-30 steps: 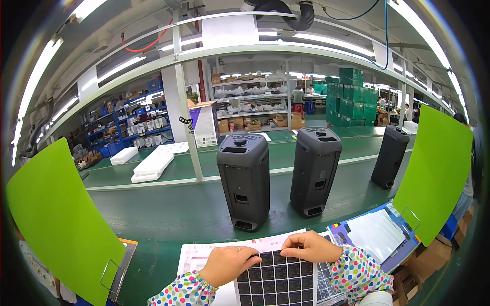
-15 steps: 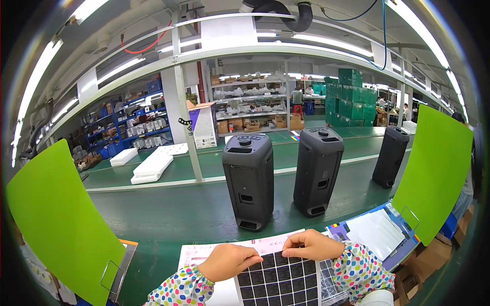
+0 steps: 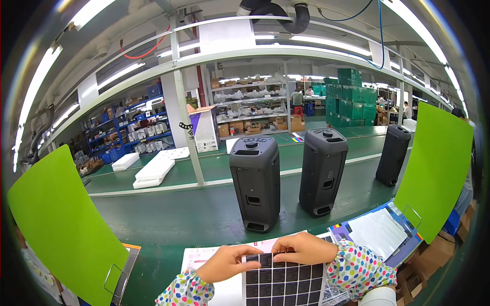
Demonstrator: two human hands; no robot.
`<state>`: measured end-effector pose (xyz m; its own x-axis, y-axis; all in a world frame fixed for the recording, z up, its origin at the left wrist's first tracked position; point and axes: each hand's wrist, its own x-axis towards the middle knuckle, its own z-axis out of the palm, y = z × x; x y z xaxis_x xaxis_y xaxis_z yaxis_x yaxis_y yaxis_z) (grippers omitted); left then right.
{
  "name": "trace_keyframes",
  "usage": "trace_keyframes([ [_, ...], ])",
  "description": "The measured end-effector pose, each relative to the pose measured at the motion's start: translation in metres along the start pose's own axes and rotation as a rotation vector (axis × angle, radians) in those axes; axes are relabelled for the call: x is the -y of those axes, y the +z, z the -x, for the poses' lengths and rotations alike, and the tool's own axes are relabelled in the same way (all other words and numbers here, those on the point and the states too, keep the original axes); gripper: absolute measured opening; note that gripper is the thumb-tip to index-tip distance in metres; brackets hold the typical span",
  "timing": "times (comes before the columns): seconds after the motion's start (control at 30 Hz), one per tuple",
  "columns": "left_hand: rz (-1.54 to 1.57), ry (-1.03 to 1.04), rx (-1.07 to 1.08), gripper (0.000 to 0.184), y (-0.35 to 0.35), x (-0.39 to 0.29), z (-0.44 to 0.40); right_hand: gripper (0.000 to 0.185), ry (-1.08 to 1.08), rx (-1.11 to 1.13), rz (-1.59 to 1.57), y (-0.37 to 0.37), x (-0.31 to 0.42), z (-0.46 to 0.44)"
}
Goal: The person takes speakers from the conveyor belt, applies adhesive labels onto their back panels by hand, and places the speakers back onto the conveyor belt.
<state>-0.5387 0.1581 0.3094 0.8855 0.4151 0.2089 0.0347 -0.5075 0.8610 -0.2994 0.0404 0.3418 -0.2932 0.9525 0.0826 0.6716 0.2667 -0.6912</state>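
Head view: black-squared sheet [image 3: 284, 288], bottom centre.
Left hand [image 3: 222, 264]: thumb and forefinger slightly parted, at its top-left edge.
Right hand [image 3: 309, 248]: fingers curled over top edge; cannot tell whether pinching.

Blue shelving [image 3: 120, 133], fluorescent lights [image 3: 93, 12].

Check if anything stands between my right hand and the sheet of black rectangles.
Nothing visible does: your right hand is at the top edge of the sheet, and your left hand is there too.
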Motion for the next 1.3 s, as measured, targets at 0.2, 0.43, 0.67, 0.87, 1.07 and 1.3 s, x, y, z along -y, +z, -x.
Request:
trace_keyframes([
  [0.2, 0.104, -0.023, -0.157, 0.035, 0.025, 0.026, 0.022, 0.030, -0.023, 0.019, -0.152, 0.007, -0.013, 0.000],
  [0.43, 0.253, -0.056, -0.262, 0.026, 0.033, 0.028, 0.025, 0.026, -0.024, 0.005, -0.103, 0.015, -0.013, -0.003],
  [0.67, 0.244, -0.080, -0.288, 0.020, 0.035, 0.027, 0.025, 0.025, -0.006, 0.027, -0.101, 0.014, -0.012, -0.002],
  [0.87, 0.229, -0.098, -0.354, 0.035, 0.036, 0.019, 0.028, 0.025, -0.081, -0.030, -0.221, 0.023, -0.023, -0.002],
  [1.07, -0.051, -0.003, -0.666, 0.033, 0.046, 0.020, 0.030, 0.024, -0.075, -0.151, -0.157, 0.023, -0.022, 0.002],
  [1.3, 0.167, -0.095, -0.731, 0.022, 0.048, 0.017, 0.026, 0.026, -0.095, -0.169, -0.162, 0.030, -0.025, 0.000],
])
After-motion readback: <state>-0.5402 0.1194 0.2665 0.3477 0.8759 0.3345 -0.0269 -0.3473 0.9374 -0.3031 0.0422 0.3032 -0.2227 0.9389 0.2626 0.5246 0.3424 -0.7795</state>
